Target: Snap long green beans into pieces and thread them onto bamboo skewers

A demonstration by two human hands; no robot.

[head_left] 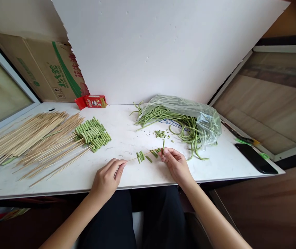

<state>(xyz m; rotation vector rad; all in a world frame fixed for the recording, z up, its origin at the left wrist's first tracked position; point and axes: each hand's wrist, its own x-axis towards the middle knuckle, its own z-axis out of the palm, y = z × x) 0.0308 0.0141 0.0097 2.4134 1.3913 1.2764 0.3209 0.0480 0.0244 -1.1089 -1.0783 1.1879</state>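
Note:
My left hand point(109, 175) pinches the near end of a thin bamboo skewer point(131, 159), which points right toward my other hand. Several short green bean pieces point(140, 157) sit crosswise on the skewer. In my right hand point(175, 164), thumb and fingers are closed on one bean piece point(163, 143), held upright near the skewer's far end. A loose cut piece point(149, 159) lies on the table below the skewer, and more pieces rest beside my right fingertips. The fingers partly hide the skewer tip.
Loaded bean skewers point(93, 133) are stacked left of centre, beside many bare bamboo sticks point(28, 136). Long beans point(160, 114) spill from a clear plastic bag point(207, 121). Bean trimmings point(159, 133), a red packet point(96, 101), a black phone point(254, 158) and a cardboard box point(41, 69) surround the workspace.

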